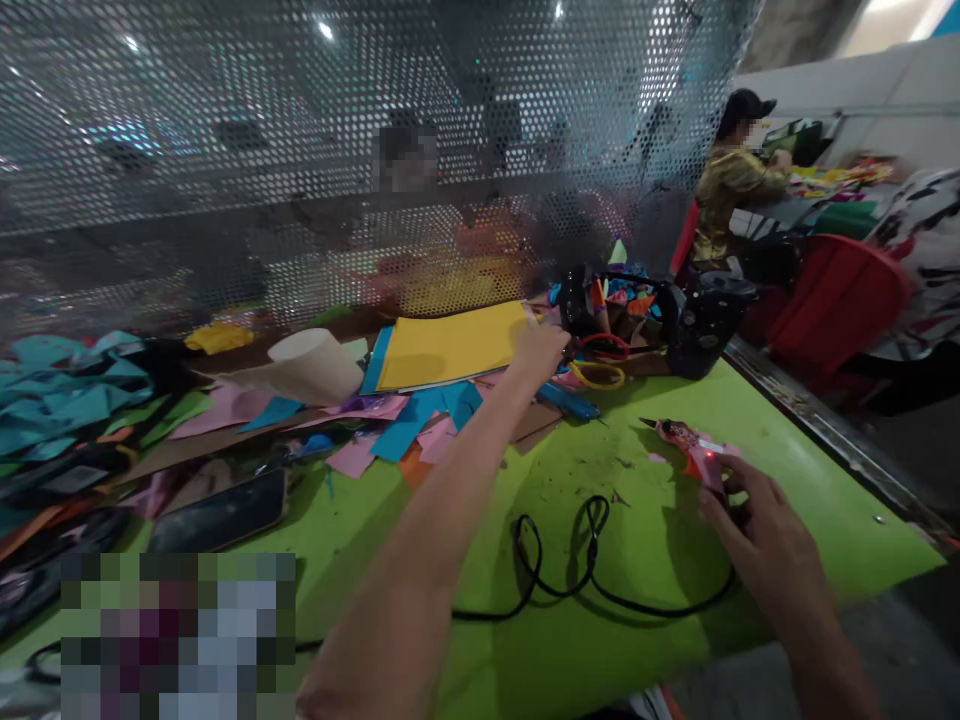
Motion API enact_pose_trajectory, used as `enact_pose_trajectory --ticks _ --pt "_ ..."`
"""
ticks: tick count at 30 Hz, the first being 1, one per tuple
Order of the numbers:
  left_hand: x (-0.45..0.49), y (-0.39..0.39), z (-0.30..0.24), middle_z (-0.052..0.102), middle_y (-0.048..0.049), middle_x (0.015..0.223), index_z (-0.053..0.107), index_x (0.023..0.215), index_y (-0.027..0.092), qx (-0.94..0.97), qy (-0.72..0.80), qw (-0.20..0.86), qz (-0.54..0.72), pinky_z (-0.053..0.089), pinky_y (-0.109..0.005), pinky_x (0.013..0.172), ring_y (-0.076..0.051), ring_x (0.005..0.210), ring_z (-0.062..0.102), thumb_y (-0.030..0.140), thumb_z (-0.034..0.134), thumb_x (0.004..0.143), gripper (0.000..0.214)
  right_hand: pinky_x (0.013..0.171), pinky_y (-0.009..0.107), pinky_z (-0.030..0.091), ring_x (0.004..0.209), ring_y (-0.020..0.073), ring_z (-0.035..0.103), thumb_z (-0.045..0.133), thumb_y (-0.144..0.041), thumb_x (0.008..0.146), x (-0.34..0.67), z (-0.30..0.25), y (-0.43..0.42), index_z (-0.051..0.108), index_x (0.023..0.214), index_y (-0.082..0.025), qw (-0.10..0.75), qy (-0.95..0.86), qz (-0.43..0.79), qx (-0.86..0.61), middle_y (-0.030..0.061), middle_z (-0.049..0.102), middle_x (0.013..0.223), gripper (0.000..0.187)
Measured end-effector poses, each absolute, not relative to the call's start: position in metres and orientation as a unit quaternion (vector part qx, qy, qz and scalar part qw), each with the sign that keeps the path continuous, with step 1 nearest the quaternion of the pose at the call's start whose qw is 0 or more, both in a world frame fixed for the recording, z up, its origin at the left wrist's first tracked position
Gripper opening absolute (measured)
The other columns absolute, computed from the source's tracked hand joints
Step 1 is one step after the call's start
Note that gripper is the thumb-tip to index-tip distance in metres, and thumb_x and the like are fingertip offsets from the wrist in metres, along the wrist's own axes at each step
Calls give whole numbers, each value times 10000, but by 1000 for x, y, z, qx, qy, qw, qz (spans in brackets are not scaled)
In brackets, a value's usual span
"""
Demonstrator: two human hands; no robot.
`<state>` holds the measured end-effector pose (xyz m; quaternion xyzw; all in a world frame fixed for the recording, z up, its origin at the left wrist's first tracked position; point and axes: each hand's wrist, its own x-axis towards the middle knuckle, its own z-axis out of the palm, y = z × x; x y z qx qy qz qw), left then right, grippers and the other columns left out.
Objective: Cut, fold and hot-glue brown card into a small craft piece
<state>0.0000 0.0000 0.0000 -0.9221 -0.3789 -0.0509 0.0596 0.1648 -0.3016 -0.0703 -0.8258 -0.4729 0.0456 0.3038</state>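
My right hand (765, 520) is closed around a pink hot glue gun (705, 462) with a glowing red light. Its dark pointed nozzle faces left, and a looped black cord (592, 555) trails across the green table (637, 640). Reaching forward, my left hand (541, 350) is at the right end of a stack of yellow sheets (454, 345). The fingers of that hand are blurred and partly hidden, so whether they grip anything is unclear. Just right of them lie yellow-handled scissors (600, 376) and a red loop handle (604, 346). A blue tool (570, 402) rests just below.
Blue, pink and orange scraps (427, 425) lie before the sheets. A white roll (319, 365), a phone (221, 510) and teal fabric pieces (67, 385) are at left. Behind stands a perforated metal panel (300, 200). A person (731, 190) sits beyond the table, near a red chair (844, 310).
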Motion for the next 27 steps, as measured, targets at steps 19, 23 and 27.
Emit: enact_pose_trajectory --ticks 19,23,27 --pt "-107 -52 -5 737 -80 1060 722 1060 226 -927 -374 7 0 452 -315 811 -251 1020 647 344 609 840 275 660 391 460 639 215 589 522 -673 795 172 -71 -303 559 1283 -267 331 -448 68 -828 103 641 1084 636" --pt "-107 -72 -17 669 -125 1248 660 1180 205 -944 -329 7 9 462 -354 871 -298 1143 610 455 667 805 451 666 393 455 630 210 583 525 -659 802 173 -72 -303 561 1278 -255 331 -449 69 -827 109 646 1076 626" --pt "-100 -79 -26 707 -191 1110 679 1103 130 -930 -365 32 25 474 -355 842 -292 1038 666 247 564 889 270 679 392 452 634 208 579 540 -654 795 174 -73 -302 563 1277 -257 345 -452 52 -821 98 652 1067 624"
